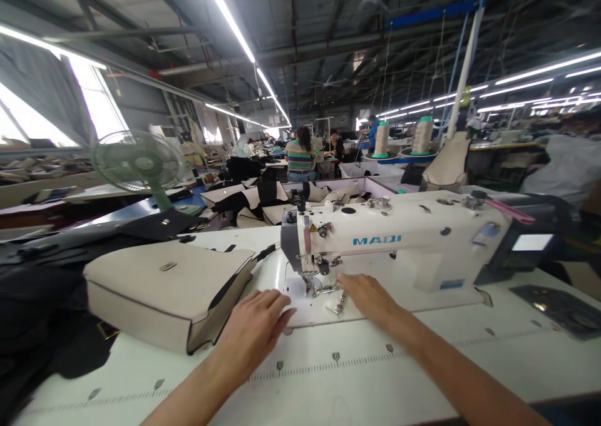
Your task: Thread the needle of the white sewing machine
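A white sewing machine [375, 232] stands on a pale table marked with a ruler scale. My left hand [260, 323] rests on the table left of the needle area, fingers apart and nothing in it. My right hand [364, 291] is just right of the presser foot, its fingertips together at a metal guide piece [326, 289]; what they hold, if anything, is too small to name. A second small metal piece [339, 303] lies below those fingertips. To the left, a cream bag [164, 285] with black edging lies on its side.
Black material [42, 307] is heaped at the far left. A green fan [145, 163] stands behind it. Cream and black pieces [263, 201] fill a bin behind the machine. Thread cones [422, 136] stand at the back right. A person in a striped shirt [300, 157] is further off.
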Demonstrator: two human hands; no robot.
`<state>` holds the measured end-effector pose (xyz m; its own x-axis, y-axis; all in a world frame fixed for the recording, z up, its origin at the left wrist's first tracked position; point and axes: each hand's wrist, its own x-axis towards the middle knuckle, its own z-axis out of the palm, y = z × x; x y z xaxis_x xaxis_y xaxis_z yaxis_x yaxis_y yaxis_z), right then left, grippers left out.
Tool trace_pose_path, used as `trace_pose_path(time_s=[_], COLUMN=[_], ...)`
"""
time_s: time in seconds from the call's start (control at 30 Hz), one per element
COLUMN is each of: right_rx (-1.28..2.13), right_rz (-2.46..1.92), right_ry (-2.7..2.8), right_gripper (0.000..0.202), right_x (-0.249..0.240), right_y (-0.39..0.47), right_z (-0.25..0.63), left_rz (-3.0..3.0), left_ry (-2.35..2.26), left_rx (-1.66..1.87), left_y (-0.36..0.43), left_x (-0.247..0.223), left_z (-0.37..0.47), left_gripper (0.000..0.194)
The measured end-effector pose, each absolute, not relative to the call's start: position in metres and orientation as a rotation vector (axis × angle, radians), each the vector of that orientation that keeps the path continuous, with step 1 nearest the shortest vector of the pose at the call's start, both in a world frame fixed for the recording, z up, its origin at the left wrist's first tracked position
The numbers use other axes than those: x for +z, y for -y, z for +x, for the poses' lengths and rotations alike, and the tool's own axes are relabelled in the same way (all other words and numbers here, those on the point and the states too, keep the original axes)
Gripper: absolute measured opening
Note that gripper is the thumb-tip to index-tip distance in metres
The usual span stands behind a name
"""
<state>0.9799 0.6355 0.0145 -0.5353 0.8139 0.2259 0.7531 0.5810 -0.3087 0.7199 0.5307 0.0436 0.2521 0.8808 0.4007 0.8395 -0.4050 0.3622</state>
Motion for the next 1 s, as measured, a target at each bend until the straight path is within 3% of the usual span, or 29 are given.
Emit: trace_pose_path(time_s=[0.13, 0.27, 0.37, 0.43, 0.47, 0.6, 0.73, 0.9, 1.0], right_rx=[0.124, 0.084, 0.137, 0.005, -0.089, -0.217, -0.261, -0.238, -0.193], right_rz=[-1.379, -1.259, -0.871, -0.681, -0.597, -0.395, -0.270, -0.163, -0.090], right_ry=[2.497, 2.575, 2.668, 2.642, 2.629, 2.656, 2.735, 2.866, 2.789], right_gripper=[0.017, 0.019, 0.045, 0.069, 0.071, 0.038, 0.042, 0.007, 0.016], right_x=[0.020, 0.031, 0.028, 0.024, 0.023, 0.029, 0.039, 0.026, 0.001], right_y=[-0.614, -0.567, -0.548, -0.557, -0.567, -0.616, -0.635, -0.623, -0.602], right_z=[0.977, 0.933, 0.873, 0.829, 0.809, 0.753, 0.730, 0.749, 0.794], left_rz=[2.644, 2.542, 2.520, 2.591, 2.626, 2.669, 2.616, 2.566, 2.549], left_ry=[-1.960, -2.120, -1.970, -1.837, -1.775, -1.663, -1.766, -1.880, -1.928], left_rx=[1.025, 0.674, 0.404, 0.279, 0.227, 0.097, 0.117, 0.148, 0.088], left_y=[-0.496, -0.510, -0.542, -0.564, -0.573, -0.594, -0.602, -0.617, -0.601], left_x=[0.088, 0.115, 0.117, 0.115, 0.113, 0.106, 0.097, 0.091, 0.093], left_z=[0.649, 0.563, 0.525, 0.516, 0.515, 0.518, 0.518, 0.534, 0.566], left_gripper=[0.038, 0.051, 0.057, 0.059, 0.059, 0.052, 0.059, 0.055, 0.044])
